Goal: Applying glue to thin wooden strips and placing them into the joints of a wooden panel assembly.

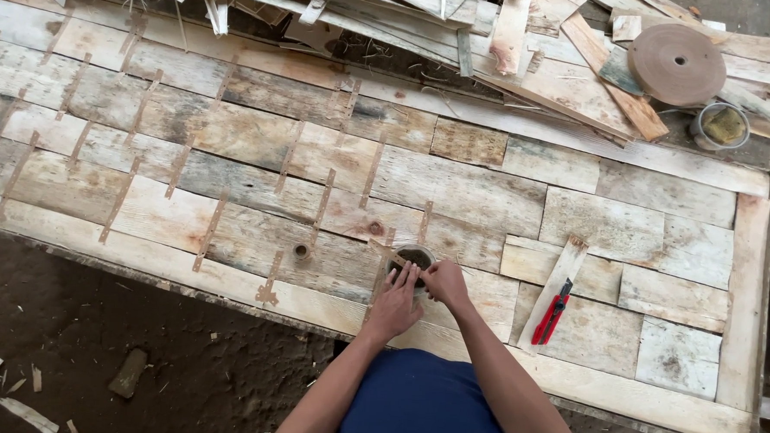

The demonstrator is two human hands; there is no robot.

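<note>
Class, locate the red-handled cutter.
In the head view, the red-handled cutter lies on the wooden panel, right of the right hand, beside a thin wood strip.

Small round pot [412,259] on the patchwork wooden panel [455,194]

It is stood upright near the panel's front edge, open-topped, with dark contents shown; a thin veneer strip [388,254] is laid across its rim.

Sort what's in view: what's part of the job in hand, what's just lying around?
In use:
left hand and right hand at the small round pot
patchwork wood panel with tape strips

Lying about:
red cutter
tape roll
second pot
scrap wood pile
</note>
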